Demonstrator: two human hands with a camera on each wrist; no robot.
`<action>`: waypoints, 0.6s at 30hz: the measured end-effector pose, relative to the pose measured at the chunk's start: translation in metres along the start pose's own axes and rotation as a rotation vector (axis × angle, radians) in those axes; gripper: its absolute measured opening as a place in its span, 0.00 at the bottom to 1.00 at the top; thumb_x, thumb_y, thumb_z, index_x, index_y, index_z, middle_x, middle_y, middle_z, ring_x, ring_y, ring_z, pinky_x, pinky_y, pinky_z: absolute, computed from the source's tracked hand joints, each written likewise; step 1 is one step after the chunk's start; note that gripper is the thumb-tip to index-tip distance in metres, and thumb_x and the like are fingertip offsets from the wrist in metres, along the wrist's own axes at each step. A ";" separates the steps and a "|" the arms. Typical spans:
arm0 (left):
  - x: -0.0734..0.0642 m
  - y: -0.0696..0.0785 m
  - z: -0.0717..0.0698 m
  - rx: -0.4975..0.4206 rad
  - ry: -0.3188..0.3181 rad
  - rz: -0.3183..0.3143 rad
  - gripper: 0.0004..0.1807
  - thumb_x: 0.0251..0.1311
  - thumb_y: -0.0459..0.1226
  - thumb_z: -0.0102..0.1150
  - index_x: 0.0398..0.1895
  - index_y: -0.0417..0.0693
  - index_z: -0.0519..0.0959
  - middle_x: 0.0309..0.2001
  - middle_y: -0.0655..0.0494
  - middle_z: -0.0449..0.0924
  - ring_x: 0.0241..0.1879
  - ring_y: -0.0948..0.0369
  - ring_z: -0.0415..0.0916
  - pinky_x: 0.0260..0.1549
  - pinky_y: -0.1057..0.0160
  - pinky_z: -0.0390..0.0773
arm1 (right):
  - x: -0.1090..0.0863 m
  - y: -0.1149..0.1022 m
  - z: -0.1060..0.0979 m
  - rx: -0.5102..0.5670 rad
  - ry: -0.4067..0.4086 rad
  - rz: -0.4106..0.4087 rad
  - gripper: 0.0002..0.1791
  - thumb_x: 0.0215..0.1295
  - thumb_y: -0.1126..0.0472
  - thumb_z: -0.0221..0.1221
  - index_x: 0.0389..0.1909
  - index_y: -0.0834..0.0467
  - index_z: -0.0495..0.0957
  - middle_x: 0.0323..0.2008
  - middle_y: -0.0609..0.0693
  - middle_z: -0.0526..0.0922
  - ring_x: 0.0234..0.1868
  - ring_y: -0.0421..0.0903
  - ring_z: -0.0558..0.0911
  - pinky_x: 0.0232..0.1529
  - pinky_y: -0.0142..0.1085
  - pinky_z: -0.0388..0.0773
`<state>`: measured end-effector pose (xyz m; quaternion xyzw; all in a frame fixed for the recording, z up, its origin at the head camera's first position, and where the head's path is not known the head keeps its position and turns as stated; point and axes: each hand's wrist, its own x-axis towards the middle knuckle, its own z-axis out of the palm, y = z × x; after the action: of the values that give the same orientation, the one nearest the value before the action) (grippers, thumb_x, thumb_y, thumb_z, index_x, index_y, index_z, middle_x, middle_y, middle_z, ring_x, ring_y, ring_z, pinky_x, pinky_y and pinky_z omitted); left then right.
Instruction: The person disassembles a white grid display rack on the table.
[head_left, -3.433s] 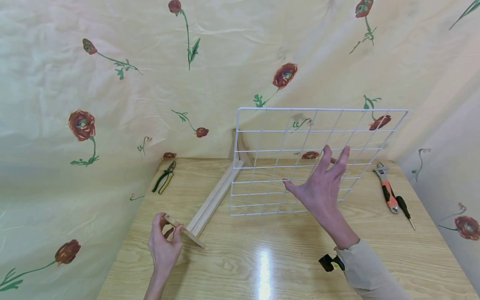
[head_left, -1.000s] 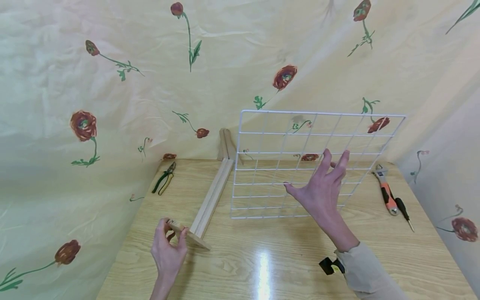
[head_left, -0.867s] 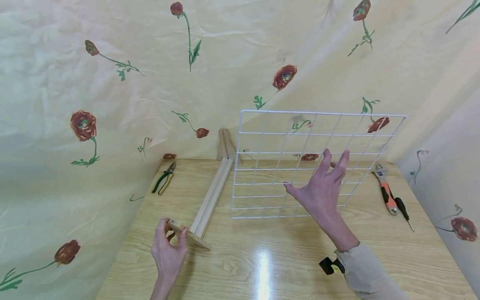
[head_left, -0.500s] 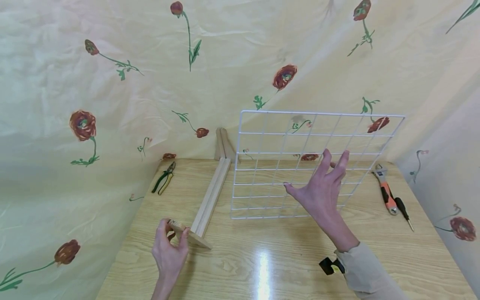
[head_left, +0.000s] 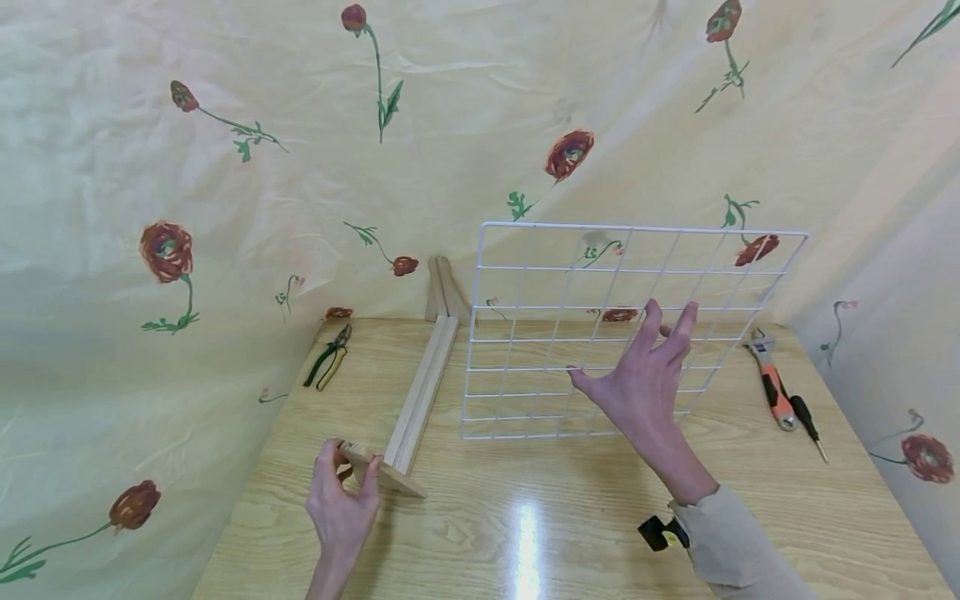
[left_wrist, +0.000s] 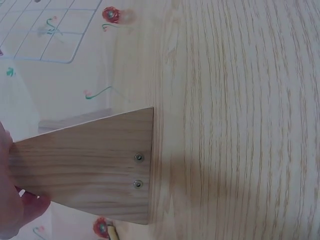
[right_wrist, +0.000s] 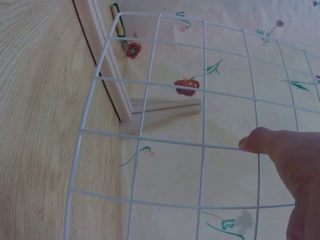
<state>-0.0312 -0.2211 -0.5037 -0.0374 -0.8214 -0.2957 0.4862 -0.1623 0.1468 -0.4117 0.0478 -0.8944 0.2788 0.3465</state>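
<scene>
My left hand (head_left: pixel 341 504) pinches the narrow top of a tapered wooden end piece (head_left: pixel 397 477). Two screw heads (left_wrist: pixel 138 158) show low on its outer face in the left wrist view. A long grooved wooden bar (head_left: pixel 423 392) runs from it to a matching end piece (head_left: pixel 442 287) at the table's back, forming one stand. To its right, my right hand (head_left: pixel 648 383) holds a white wire grid panel (head_left: pixel 551 367), tilted up, with fingers spread across the wires. In the right wrist view the thumb (right_wrist: pixel 265 140) bears on a wire of the grid.
Pliers (head_left: pixel 327 357) lie at the table's back left. An adjustable wrench (head_left: pixel 772 379) and a screwdriver (head_left: pixel 808 423) lie along the right side of the wooden table (head_left: pixel 465 533). A floral cloth (head_left: pixel 262 192) hangs behind and at the sides.
My left hand has moved slightly right with the near end piece, and the stand's far end has swung left, out from behind the grid. The right hand and grid have barely moved.
</scene>
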 end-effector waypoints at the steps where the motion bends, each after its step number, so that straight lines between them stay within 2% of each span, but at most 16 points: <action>1: 0.000 0.000 0.000 0.000 0.001 0.002 0.30 0.48 0.37 0.73 0.51 0.28 0.73 0.31 0.42 0.78 0.27 0.48 0.80 0.20 0.54 0.85 | 0.000 0.000 0.000 0.000 -0.002 0.000 0.75 0.25 0.49 0.85 0.71 0.67 0.47 0.73 0.73 0.32 0.58 0.72 0.58 0.44 0.71 0.73; 6: -0.001 0.000 0.002 0.006 0.010 0.020 0.31 0.59 0.46 0.67 0.51 0.26 0.72 0.31 0.41 0.77 0.27 0.49 0.80 0.19 0.55 0.85 | 0.000 0.000 0.000 -0.002 -0.018 0.009 0.76 0.25 0.48 0.85 0.72 0.67 0.46 0.73 0.74 0.32 0.58 0.72 0.59 0.44 0.71 0.73; 13: -0.001 0.001 0.003 0.016 0.027 0.017 0.30 0.56 0.46 0.68 0.50 0.27 0.73 0.30 0.42 0.77 0.26 0.49 0.80 0.18 0.54 0.84 | -0.001 -0.001 0.001 -0.003 -0.053 0.033 0.76 0.25 0.47 0.85 0.72 0.65 0.45 0.73 0.72 0.30 0.59 0.71 0.59 0.45 0.70 0.73; 18: -0.002 0.003 0.005 0.035 0.037 0.019 0.30 0.58 0.48 0.67 0.50 0.28 0.74 0.29 0.43 0.77 0.25 0.49 0.80 0.17 0.55 0.84 | -0.002 -0.001 0.002 -0.001 -0.062 0.033 0.76 0.25 0.48 0.85 0.72 0.65 0.45 0.74 0.70 0.28 0.59 0.71 0.60 0.43 0.69 0.73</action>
<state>-0.0333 -0.2153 -0.5057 -0.0312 -0.8169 -0.2770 0.5049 -0.1614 0.1448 -0.4139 0.0416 -0.9056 0.2825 0.3138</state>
